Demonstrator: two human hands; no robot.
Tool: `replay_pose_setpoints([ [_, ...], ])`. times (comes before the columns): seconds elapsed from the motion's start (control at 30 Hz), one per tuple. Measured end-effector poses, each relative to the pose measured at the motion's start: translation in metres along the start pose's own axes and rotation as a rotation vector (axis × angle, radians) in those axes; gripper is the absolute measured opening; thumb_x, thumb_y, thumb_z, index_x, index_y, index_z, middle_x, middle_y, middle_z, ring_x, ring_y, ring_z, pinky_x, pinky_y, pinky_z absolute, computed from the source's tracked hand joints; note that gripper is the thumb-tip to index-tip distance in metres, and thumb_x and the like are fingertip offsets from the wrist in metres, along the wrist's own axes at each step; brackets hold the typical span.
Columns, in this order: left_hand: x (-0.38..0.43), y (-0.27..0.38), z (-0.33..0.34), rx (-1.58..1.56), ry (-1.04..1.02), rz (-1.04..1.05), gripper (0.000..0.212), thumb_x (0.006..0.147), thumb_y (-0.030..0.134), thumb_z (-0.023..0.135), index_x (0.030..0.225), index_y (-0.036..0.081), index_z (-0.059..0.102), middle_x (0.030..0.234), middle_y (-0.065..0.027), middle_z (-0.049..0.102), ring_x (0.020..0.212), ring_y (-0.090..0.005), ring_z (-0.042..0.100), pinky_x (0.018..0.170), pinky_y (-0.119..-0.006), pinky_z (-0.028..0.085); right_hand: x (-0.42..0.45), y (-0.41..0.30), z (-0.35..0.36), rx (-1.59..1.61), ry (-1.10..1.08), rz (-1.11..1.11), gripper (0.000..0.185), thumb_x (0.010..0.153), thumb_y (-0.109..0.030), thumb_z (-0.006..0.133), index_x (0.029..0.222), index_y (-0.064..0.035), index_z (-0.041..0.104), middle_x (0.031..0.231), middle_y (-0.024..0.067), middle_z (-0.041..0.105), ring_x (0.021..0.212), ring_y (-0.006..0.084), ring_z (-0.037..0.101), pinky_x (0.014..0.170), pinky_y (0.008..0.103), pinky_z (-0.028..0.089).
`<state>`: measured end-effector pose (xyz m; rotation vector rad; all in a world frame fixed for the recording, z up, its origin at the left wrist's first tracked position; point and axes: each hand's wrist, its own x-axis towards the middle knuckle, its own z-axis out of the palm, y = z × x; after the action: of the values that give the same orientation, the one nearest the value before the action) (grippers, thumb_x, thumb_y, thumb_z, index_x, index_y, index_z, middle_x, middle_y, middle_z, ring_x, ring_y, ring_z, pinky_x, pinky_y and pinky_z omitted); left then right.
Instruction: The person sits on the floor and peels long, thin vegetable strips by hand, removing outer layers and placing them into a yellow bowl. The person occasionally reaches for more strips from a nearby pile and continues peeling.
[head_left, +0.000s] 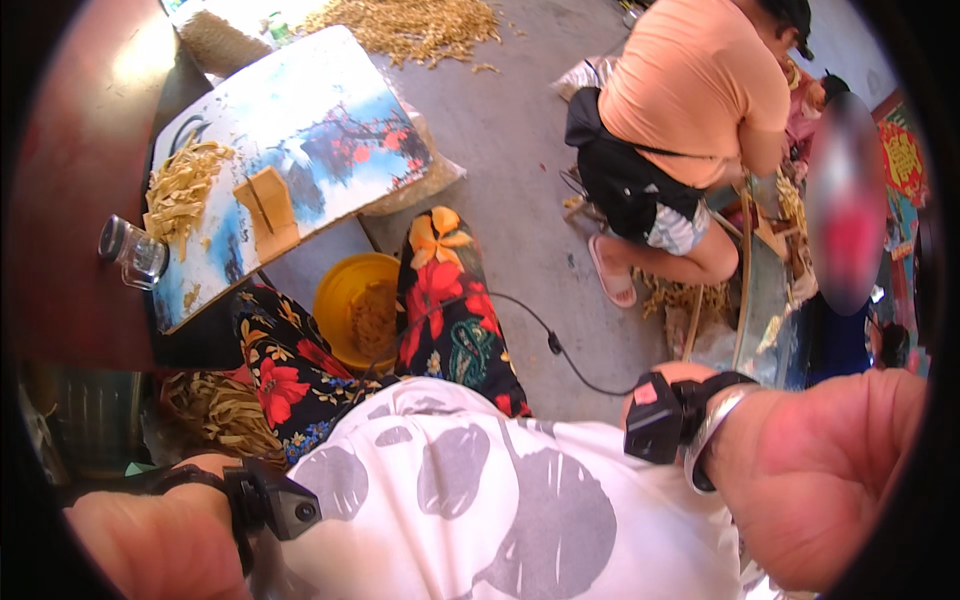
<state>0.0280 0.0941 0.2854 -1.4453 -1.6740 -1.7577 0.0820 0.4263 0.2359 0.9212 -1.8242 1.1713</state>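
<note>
My left hand (154, 540) is at the lower left, a black camera strapped to its wrist. My right hand (817, 472) is at the lower right, with a silver bangle and another wrist camera. The fingers of both run out of the picture, so what they hold cannot be told. Before me stands a board (345, 97) painted with blossoms. On it lie a heap of pale yellow strips (184, 187) and a small wooden block with a dark slit (268, 210). A glass jar with a dark lid (142, 259) is at its left corner.
A yellow bucket (337, 277) with small pieces inside stands between my knees. More strips (217, 412) lie at the lower left, and a large heap (420, 26) on the floor behind. A black cable (555, 341) crosses near my knee. A person in an orange shirt (682, 90) sits at the right.
</note>
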Motion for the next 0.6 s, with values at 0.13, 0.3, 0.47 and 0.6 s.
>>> replay_pose_setpoints([
  [0.13,0.007,-0.003,0.001,0.111,0.044,-0.065,0.039,0.106,0.024,0.046,0.120,-0.010,0.058,0.111,-0.0191,0.067,0.098,-0.0248,0.065,0.099,-0.041,0.048,0.015,0.013,0.007,-0.067,0.151,-0.043,0.005,0.091,-0.005,0.067,0.094,-0.0025,0.065,0.082,0.0094,0.061,0.070,0.0242,0.061,0.058,0.0353,0.049],
  [0.3,-0.108,-0.077,-0.043,0.415,0.093,-0.561,0.031,0.103,0.007,0.055,0.132,-0.003,0.062,0.116,-0.0145,0.069,0.093,-0.0193,0.069,0.083,-0.029,0.053,-0.017,0.025,0.067,-0.145,0.235,0.133,0.003,0.090,-0.003,0.067,0.093,-0.0019,0.066,0.080,0.0102,0.061,0.070,0.0257,0.063,0.058,0.0365,0.049],
  [0.47,-0.263,-0.107,-0.070,0.338,0.122,-1.101,0.024,0.100,-0.001,0.058,0.122,-0.003,0.067,0.104,-0.0084,0.070,0.090,-0.0149,0.067,0.079,-0.028,0.055,-0.114,0.084,0.150,-0.285,-0.309,0.485,0.017,0.081,-0.004,0.070,0.096,-0.0077,0.063,0.090,0.0059,0.063,0.085,0.0265,0.065,0.069,0.0376,0.053],
  [0.6,-0.312,-0.099,-0.058,0.543,0.047,-1.072,0.021,0.095,-0.003,0.060,0.114,-0.003,0.069,0.095,-0.0141,0.072,0.084,-0.0211,0.070,0.075,-0.030,0.054,-0.149,0.110,0.184,-0.422,-0.482,0.395,0.020,0.077,-0.008,0.073,0.095,-0.0074,0.065,0.109,0.0086,0.064,0.106,0.0282,0.061,0.088,0.0390,0.051],
])
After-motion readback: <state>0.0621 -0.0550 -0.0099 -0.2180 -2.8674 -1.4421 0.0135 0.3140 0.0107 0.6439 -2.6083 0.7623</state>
